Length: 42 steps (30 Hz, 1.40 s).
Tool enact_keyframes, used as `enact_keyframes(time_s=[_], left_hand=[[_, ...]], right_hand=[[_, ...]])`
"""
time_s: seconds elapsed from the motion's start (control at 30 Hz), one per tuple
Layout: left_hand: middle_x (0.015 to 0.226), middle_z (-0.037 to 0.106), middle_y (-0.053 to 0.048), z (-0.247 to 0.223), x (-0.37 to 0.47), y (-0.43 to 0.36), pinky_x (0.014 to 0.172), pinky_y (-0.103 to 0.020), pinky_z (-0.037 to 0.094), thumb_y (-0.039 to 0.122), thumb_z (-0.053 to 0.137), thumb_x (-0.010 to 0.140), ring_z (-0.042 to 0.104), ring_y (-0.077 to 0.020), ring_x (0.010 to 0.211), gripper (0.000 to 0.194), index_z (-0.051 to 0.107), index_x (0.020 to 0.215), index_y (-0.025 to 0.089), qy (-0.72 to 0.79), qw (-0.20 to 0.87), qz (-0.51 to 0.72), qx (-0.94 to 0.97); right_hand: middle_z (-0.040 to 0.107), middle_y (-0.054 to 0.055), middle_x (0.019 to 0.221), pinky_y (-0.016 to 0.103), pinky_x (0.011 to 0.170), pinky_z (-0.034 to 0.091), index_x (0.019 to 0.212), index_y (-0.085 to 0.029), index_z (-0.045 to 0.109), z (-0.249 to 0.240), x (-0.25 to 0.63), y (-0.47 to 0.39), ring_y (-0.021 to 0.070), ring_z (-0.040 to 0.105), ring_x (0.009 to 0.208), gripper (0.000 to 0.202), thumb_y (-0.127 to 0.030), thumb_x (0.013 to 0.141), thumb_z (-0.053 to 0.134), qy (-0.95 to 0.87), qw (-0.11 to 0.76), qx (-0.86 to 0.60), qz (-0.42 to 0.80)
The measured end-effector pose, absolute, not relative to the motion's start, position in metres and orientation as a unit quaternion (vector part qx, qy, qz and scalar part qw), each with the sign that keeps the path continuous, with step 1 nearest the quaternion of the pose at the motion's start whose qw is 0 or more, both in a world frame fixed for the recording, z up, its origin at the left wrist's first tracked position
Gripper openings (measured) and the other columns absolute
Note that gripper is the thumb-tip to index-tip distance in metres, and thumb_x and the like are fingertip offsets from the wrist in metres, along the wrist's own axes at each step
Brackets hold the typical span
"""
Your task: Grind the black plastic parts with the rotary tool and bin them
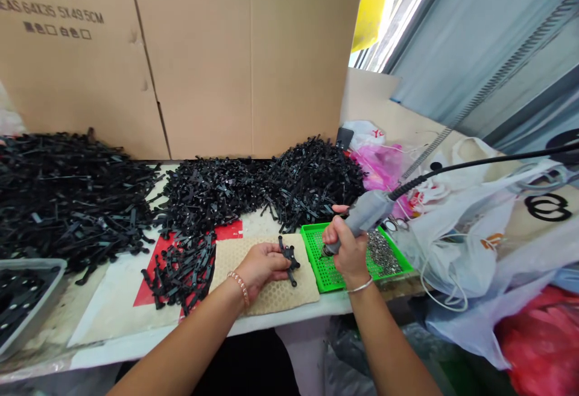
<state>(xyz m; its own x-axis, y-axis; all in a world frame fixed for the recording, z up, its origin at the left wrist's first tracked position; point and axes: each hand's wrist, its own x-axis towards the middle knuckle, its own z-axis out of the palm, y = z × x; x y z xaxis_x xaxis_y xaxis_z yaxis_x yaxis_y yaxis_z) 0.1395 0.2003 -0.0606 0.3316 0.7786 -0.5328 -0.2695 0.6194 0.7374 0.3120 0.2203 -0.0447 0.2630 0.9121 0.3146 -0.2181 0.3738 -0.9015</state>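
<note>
My left hand (266, 266) pinches a small black jointed part (291, 257) above a tan textured pad (280, 299). Wrapped around a grey corded power screwdriver (366, 210) is my right hand (347, 248), whose fingers are closed near the tool's lower end. The tool's tip points down over the left side of a green perforated tray (323, 275). Small metal screws (383, 254) are heaped in the right part of that tray. To the left of the pad, loose black parts (185, 269) lie on a red sheet (156, 257).
Large piles of black parts (67, 197) spread across the back and left of the table. A clear plastic box (58, 266) stands at far left. Behind rises a cardboard box (203, 58). Plastic bags (470, 233) crowd the right; the tool's cable (488, 160) runs above them.
</note>
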Motion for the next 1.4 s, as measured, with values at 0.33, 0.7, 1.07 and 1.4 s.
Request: enact_keyframes(time_s=[0.33, 0.7, 1.07, 1.4], left_hand=[[0.078, 0.07, -0.008, -0.055, 0.139, 0.201, 0.062, -0.023, 0.052, 0.003, 0.071, 0.059, 0.064, -0.0132, 0.068, 0.03, 0.065, 0.088, 0.009, 0.478, 0.772, 0.327, 0.262], [0.075, 0.069, -0.007, -0.064, 0.138, 0.203, 0.063, -0.023, 0.053, 0.005, 0.073, 0.06, 0.065, -0.0139, 0.069, 0.033, 0.063, 0.091, 0.009, 0.47, 0.775, 0.329, 0.264], [0.075, 0.069, -0.006, -0.057, 0.138, 0.202, 0.063, -0.023, 0.053, 0.006, 0.075, 0.059, 0.064, -0.0128, 0.067, 0.031, 0.065, 0.089, 0.01, 0.475, 0.776, 0.324, 0.259], [0.078, 0.071, -0.008, -0.059, 0.138, 0.202, 0.062, -0.023, 0.053, 0.008, 0.077, 0.057, 0.065, -0.0133, 0.066, 0.034, 0.065, 0.089, 0.01, 0.472, 0.78, 0.325, 0.252]], right_hand=[[0.044, -0.009, 0.051, 0.022, 0.046, 0.037, 0.105, -0.021, 0.051, -0.06, 0.318, 0.219, 0.0102, 0.042, 0.044, 0.026, -0.029, 0.084, 0.063, -0.459, 0.696, -0.379, 0.402], [0.042, -0.009, 0.051, 0.022, 0.046, 0.036, 0.103, -0.021, 0.051, -0.063, 0.32, 0.223, 0.0108, 0.042, 0.045, 0.026, -0.034, 0.083, 0.062, -0.475, 0.671, -0.413, 0.393], [0.043, -0.008, 0.053, 0.022, 0.047, 0.037, 0.103, -0.021, 0.052, -0.066, 0.321, 0.222, 0.0111, 0.043, 0.046, 0.025, -0.033, 0.084, 0.063, -0.478, 0.667, -0.418, 0.39], [0.043, -0.009, 0.053, 0.022, 0.048, 0.037, 0.106, -0.02, 0.05, -0.065, 0.321, 0.22, 0.0109, 0.042, 0.047, 0.027, -0.032, 0.085, 0.061, -0.486, 0.66, -0.421, 0.388]])
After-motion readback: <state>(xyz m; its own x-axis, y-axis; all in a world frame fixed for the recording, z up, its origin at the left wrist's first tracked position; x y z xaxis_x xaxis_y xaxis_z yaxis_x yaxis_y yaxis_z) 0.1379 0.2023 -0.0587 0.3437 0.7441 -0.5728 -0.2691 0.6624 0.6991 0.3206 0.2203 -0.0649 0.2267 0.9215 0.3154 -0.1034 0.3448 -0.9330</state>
